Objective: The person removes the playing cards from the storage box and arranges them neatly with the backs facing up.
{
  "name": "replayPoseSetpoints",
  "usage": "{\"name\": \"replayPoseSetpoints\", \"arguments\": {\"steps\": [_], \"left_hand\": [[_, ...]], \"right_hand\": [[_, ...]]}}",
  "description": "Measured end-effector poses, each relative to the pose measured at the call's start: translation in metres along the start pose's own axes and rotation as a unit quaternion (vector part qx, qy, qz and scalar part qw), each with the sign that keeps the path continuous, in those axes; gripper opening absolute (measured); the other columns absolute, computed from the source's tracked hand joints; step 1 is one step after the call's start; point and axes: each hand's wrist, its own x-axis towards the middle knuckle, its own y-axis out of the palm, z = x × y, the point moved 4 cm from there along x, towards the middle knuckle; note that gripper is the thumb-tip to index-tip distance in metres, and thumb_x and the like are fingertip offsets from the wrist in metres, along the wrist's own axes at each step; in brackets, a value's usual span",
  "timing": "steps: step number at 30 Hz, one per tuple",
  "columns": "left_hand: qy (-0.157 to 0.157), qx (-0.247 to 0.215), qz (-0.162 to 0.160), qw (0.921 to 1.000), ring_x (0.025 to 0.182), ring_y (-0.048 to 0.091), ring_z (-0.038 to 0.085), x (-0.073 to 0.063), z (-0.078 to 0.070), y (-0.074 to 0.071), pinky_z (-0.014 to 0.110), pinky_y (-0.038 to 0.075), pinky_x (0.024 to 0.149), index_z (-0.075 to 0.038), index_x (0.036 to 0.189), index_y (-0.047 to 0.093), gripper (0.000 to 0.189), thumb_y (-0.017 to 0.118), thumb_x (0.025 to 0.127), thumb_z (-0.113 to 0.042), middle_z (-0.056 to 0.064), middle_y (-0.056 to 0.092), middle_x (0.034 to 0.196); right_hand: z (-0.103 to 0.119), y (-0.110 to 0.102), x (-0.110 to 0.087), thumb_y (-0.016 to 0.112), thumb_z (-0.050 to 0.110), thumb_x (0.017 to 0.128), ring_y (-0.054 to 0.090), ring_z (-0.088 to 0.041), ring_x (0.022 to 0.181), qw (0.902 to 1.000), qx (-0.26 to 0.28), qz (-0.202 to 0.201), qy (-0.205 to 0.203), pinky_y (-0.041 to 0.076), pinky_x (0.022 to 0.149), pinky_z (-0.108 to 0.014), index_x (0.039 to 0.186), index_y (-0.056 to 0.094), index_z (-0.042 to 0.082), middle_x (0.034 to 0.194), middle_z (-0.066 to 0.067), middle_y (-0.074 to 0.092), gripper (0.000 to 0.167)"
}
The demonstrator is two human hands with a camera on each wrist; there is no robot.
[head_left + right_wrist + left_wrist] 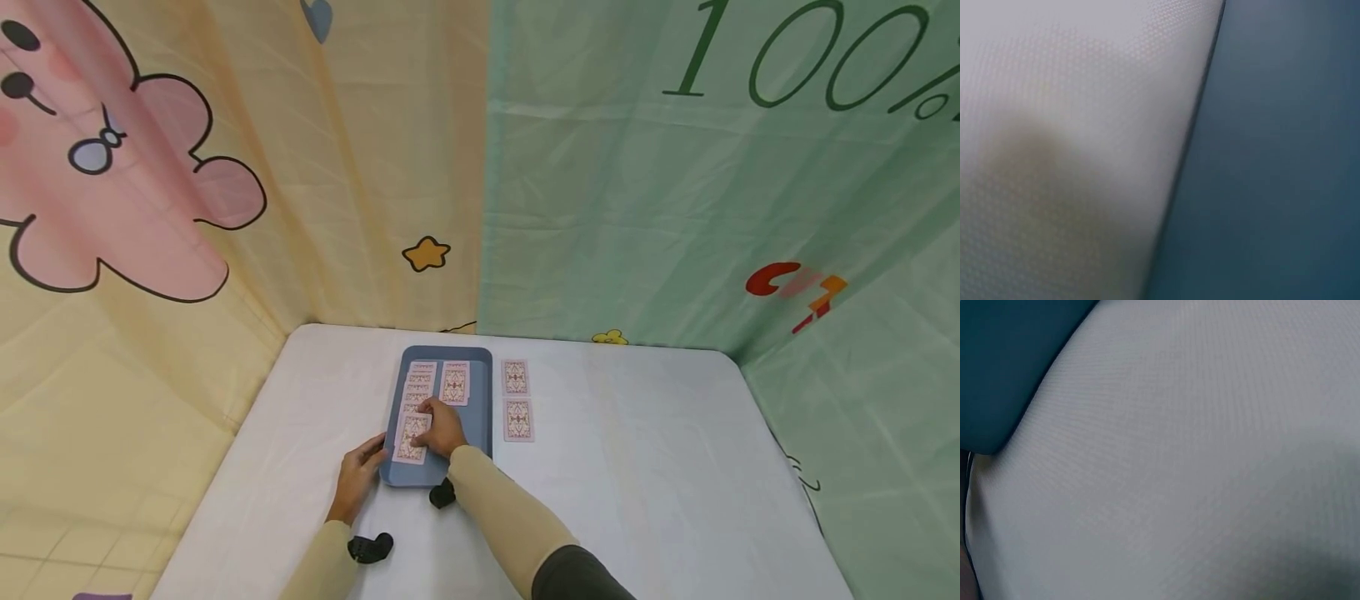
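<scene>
In the head view, the right hand [444,427] curled over the tray [477,427], seemingly pinching the nearest card [406,452]; dragging it could have skewed the cards beyond [419,378]. The left hand [357,477], loosely open, touched the tray's side. Both wrist views showed only tray and table [1197,412].

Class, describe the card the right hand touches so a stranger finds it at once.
On the white table sits a blue tray. Down its left runs a column of overlapping cards. The card is the nearest one, showing most of its back; the others there show only strips.
</scene>
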Motion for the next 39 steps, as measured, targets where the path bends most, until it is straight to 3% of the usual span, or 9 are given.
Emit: {"name": "replayPoseSetpoints", "arguments": {"steps": [4,11,16,21,31,39], "left_hand": [[0.002,0.006,-0.004,1.0000,0.124,0.049,0.038,0.000,0.000,-0.001,0.012,0.040,0.088,0.012,0.133,0.050,0.040,0.054,0.096,-0.004,0.029,0.052,0.133],[-0.005,0.006,0.001,1.0000,0.126,0.047,0.035,0.001,0.001,0.000,0.009,0.038,0.087,0.010,0.134,0.050,0.041,0.054,0.096,-0.005,0.027,0.051,0.135],[0.012,0.011,-0.002,0.9999,0.125,0.048,0.039,0.002,0.000,0.001,0.012,0.040,0.089,0.012,0.132,0.050,0.040,0.054,0.096,-0.003,0.030,0.052,0.132],[-0.001,0.015,-0.005,0.9999,0.126,0.048,0.036,0.001,0.001,0.000,0.010,0.038,0.088,0.011,0.133,0.051,0.039,0.053,0.096,-0.003,0.028,0.053,0.133],[-0.013,0.000,0.009,0.9999,0.130,0.044,0.034,0.000,-0.001,0.000,0.007,0.036,0.088,0.009,0.136,0.048,0.041,0.052,0.097,-0.003,0.027,0.049,0.138],[-0.011,-0.002,0.014,0.9998,0.130,0.043,0.035,0.000,0.000,0.000,0.005,0.035,0.085,0.010,0.136,0.047,0.041,0.051,0.098,-0.003,0.028,0.048,0.138]], "right_hand": [[0.002,-0.003,-0.004,0.086,0.005,0.069,0.057,-0.017,0.093,0.9998,0.019,0.006,0.000,0.047,0.084,-0.034,0.105,0.063,0.011,0.106,-0.006,0.065,0.043],[0.000,-0.008,-0.004,0.078,-0.001,0.076,0.048,-0.007,0.066,0.9959,0.089,-0.012,-0.006,0.044,0.062,-0.022,0.100,0.068,0.005,0.079,0.000,0.057,0.027],[0.000,-0.015,-0.004,0.074,-0.002,0.080,0.047,-0.007,0.062,0.9913,0.129,-0.025,-0.003,0.042,0.057,-0.021,0.098,0.071,0.003,0.072,0.000,0.055,0.018],[0.000,-0.026,-0.002,0.073,-0.001,0.082,0.045,-0.008,0.058,0.9909,0.132,-0.026,0.001,0.040,0.056,-0.022,0.098,0.072,0.003,0.066,0.001,0.052,0.016],[-0.001,-0.055,-0.009,0.073,0.004,0.084,0.055,-0.011,0.069,0.9884,0.149,-0.014,0.026,0.047,0.062,-0.027,0.102,0.072,0.003,0.086,-0.004,0.066,0.018],[-0.010,-0.080,-0.018,0.074,0.006,0.083,0.059,-0.012,0.068,0.9862,0.159,-0.020,0.041,0.049,0.062,-0.027,0.103,0.073,0.004,0.085,-0.005,0.069,0.020]]}}
